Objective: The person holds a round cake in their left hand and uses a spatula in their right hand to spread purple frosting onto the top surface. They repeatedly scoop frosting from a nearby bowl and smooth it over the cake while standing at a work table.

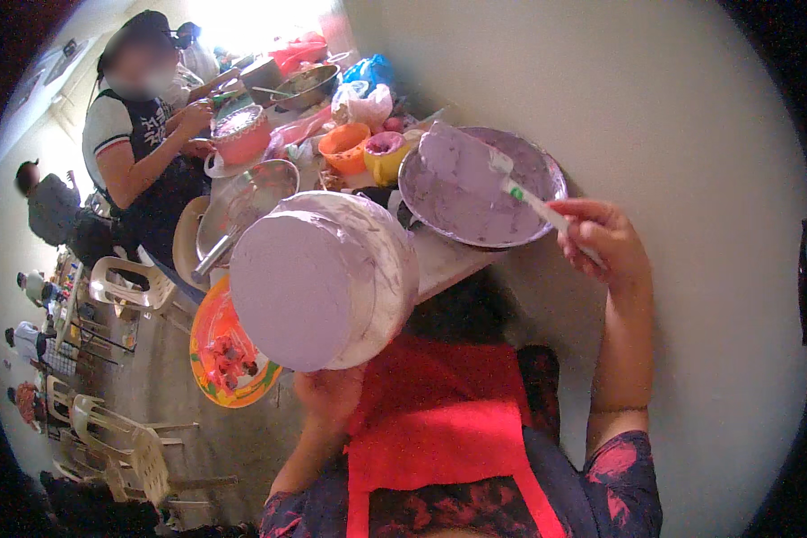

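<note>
Room: plain pale wall [672, 117] close on the right; hall with plastic chairs [134, 282] and distant people off to the left. White worktop [453, 267] ahead, crowded; another person [139, 143] stands at its left side, near a pink round thing with a white top [240, 134].

Lavender-iced cake [291, 291] off the worktop, in front of the wearer's red apron [435, 386], tipped so its smooth round face turns left. Left hand [330, 394] below it, probably bearing the weight and leaving the side open to the tool. Side is patchy, pale showing through the lavender.

Right hand's grip [592, 238] closed on the white handle of a spatula [520, 195]; loaded blade over the wide bowl [560, 175] of lavender icing [475, 229]. Bowl sits on the tool-hand side, likely to keep the reach short. Orange cup [343, 148] and yellow cup [386, 160] just beside it.

Unclear: left fingers mostly hidden by the cake, so cannot tell whether that grip is spread or curled, nor whether a board lies between. Blade touching the bowl or clear of it: cannot tell. Reddish contents of the orange basin [204, 368] hard to identify. Far worktop end washed out by glare; left rim small and dark.
</note>
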Action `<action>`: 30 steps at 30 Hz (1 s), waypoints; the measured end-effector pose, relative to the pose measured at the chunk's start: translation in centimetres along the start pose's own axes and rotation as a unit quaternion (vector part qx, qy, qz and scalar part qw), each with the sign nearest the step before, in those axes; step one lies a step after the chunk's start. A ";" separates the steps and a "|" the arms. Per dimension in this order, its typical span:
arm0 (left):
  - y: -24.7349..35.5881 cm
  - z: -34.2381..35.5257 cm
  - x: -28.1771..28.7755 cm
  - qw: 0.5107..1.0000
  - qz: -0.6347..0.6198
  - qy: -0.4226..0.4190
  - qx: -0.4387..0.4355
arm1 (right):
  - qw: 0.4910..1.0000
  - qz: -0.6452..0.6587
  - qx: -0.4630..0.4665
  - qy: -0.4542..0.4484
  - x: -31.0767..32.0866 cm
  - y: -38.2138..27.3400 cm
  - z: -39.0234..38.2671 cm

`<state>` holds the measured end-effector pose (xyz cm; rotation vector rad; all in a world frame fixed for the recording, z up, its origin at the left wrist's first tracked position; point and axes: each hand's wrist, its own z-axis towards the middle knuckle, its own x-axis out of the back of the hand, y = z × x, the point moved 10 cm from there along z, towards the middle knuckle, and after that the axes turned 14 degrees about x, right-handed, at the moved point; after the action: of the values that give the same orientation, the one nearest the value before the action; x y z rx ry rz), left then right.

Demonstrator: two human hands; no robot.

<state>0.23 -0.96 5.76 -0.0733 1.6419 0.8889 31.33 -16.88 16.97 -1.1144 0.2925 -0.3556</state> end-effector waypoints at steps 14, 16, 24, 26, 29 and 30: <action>1.2 0.2 0.8 0.992 0.053 0.000 -0.115 | 1.000 0.002 -0.005 -0.007 -7.7 0.5 -4.7; 1.1 0.4 0.1 0.991 0.054 -0.023 -0.120 | 0.995 -0.054 0.081 -0.035 -8.4 -0.8 -4.5; 0.5 1.1 -1.6 0.989 0.057 -0.065 -0.123 | 0.960 -0.165 0.209 -0.087 -10.8 -2.0 -6.2; 0.4 1.3 -1.1 0.992 0.029 -0.051 -0.115 | 0.957 -0.182 0.206 -0.092 -11.1 -2.0 -6.6; 0.7 1.7 -0.7 0.991 0.007 -0.074 -0.114 | 0.958 -0.172 0.213 -0.087 -11.1 -2.2 -7.2; 0.9 1.7 -0.4 0.990 0.007 -0.071 -0.122 | 0.960 -0.171 0.204 -0.089 -10.9 -2.0 -7.4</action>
<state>1.25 0.46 6.53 -0.1642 1.3989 1.0776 18.25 -19.17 16.32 -0.7778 -0.1355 -0.5888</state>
